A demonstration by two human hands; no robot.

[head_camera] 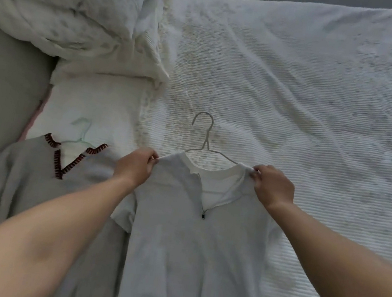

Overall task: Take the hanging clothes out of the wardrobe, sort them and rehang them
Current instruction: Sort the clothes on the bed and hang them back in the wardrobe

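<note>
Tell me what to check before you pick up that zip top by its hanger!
1. Left hand pinches the zip top at its shoulder: ok.
2. Right hand pinches the other shoulder: ok.
3. Hanger sits inside the neck, hook sticking out: ok.
4. Hanger ends reach into both shoulders: cannot tell, hidden by cloth.
5. Zip closed so the top won't slip: not ok, it is open partway.
6. Zip top free of the striped-trim top: not ok, they overlap on the bed.
</note>
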